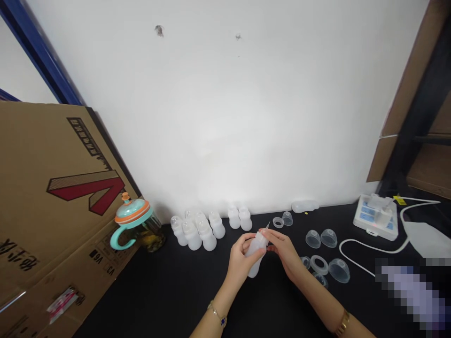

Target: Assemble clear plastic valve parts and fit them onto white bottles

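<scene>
A whitish translucent bottle (255, 263) is tilted between my hands above the black table. My left hand (242, 256) wraps round its body from the left. My right hand (282, 244) has its fingers closed at the bottle's top, where a thin clear tip sticks up. Several white bottles with clear domed caps (192, 235) stand upright at the left, and two more (234, 217) are near the wall. To the right of my right hand lie a translucent ring (319, 265) and clear domed caps (339, 271).
At the left, a teal and orange lidded jug (134, 218) stands beside a large cardboard box (42, 188). On the right are a white power strip (375, 218), a looping white cable (387, 251) and a pale sheet. A white wall (225, 117) borders the black table (148, 291).
</scene>
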`<state>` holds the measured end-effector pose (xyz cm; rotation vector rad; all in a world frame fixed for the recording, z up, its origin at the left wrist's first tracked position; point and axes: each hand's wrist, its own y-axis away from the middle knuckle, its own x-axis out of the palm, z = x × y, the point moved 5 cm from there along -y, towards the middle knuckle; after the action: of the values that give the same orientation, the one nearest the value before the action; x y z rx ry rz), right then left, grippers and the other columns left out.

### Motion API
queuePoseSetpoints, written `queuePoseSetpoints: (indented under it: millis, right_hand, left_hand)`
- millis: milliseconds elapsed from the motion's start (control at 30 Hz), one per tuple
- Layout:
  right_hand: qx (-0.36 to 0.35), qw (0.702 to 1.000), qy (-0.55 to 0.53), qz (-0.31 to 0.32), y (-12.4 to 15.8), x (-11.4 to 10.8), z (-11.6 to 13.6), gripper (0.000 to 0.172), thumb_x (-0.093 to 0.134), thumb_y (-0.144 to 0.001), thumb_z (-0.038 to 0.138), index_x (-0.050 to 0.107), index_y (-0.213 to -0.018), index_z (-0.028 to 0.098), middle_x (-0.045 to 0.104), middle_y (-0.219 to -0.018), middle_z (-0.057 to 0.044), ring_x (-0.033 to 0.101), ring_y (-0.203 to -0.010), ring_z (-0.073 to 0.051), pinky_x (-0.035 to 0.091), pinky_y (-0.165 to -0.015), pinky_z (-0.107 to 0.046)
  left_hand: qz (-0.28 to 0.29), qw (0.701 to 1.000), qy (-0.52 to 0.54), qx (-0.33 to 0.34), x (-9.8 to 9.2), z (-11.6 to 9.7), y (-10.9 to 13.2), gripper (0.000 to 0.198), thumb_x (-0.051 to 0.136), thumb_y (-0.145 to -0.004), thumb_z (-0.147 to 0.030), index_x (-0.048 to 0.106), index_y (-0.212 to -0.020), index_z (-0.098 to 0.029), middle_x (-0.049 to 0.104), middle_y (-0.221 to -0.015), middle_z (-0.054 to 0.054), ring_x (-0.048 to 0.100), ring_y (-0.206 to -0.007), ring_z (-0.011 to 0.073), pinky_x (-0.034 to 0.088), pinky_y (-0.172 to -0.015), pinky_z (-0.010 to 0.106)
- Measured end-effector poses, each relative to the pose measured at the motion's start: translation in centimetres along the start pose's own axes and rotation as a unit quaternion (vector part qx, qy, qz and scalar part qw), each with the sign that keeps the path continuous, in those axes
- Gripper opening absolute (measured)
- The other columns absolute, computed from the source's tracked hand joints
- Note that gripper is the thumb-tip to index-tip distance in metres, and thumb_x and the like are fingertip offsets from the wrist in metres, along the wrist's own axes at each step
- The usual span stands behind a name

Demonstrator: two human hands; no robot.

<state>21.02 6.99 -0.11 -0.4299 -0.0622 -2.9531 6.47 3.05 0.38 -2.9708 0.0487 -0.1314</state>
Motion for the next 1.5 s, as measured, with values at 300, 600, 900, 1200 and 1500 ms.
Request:
queuePoseSetpoints:
  millis: [300,600,900,1200,1500]
  right_hand:
    - [-0.020,0.999,-0.009,0.044,0.3,1.1,0.7,0.053,0.091,-0.059,0.053,0.079,-0.099,0.021,0.078,-0.101,-0.007,0.070,-0.098,-0.030,0.055,-0.082,-0.037]
    - [-0.025,0.999,-0.008,0.027,-0.4,0.5,0.2,0.056,0.093,-0.054,0.052,0.081,-0.096,0.017,0.080,-0.101,-0.012,0.071,-0.106,-0.037,0.056,-0.095,-0.047]
    - [-0.009,1.000,-0.013,0.016,-0.1,0.6,0.3,0.056,0.095,-0.049,0.048,0.081,-0.095,0.017,0.080,-0.102,-0.012,0.071,-0.108,-0.039,0.054,-0.099,-0.050]
    - [-0.039,0.998,-0.032,-0.023,0.5,0.9,0.5,0.054,0.096,-0.047,0.044,0.082,-0.092,0.016,0.080,-0.099,-0.013,0.072,-0.106,-0.040,0.056,-0.097,-0.051]
    - [-0.069,0.997,-0.016,-0.044,0.8,1.1,0.5,0.052,0.093,-0.053,0.045,0.081,-0.095,0.017,0.080,-0.103,-0.012,0.072,-0.105,-0.038,0.059,-0.094,-0.049]
  left_hand:
    - [-0.007,0.998,0.067,-0.007,-0.2,-0.2,0.0,0.044,0.088,-0.070,-0.035,0.063,-0.100,-0.015,0.079,-0.102,0.013,0.075,-0.095,0.0273,0.058,-0.085,0.036]
    - [0.007,1.000,0.021,-0.005,-0.4,0.3,-0.5,0.045,0.089,-0.067,-0.035,0.058,-0.093,-0.016,0.079,-0.093,0.010,0.073,-0.078,0.0207,0.054,-0.071,0.027]
    - [-0.012,1.000,-0.014,0.016,-0.2,0.2,-0.3,0.042,0.087,-0.068,-0.031,0.056,-0.093,-0.018,0.079,-0.098,0.010,0.072,-0.084,0.0212,0.052,-0.075,0.027]
    - [-0.048,0.991,-0.121,0.042,-0.2,-0.8,0.4,0.033,0.080,-0.073,-0.031,0.056,-0.092,-0.018,0.078,-0.094,0.005,0.071,-0.083,0.0206,0.050,-0.071,0.025]
    - [-0.091,0.957,-0.265,0.073,-0.4,-1.6,0.8,0.030,0.074,-0.076,-0.034,0.063,-0.101,-0.022,0.077,-0.102,0.004,0.072,-0.088,0.0222,0.052,-0.078,0.027]
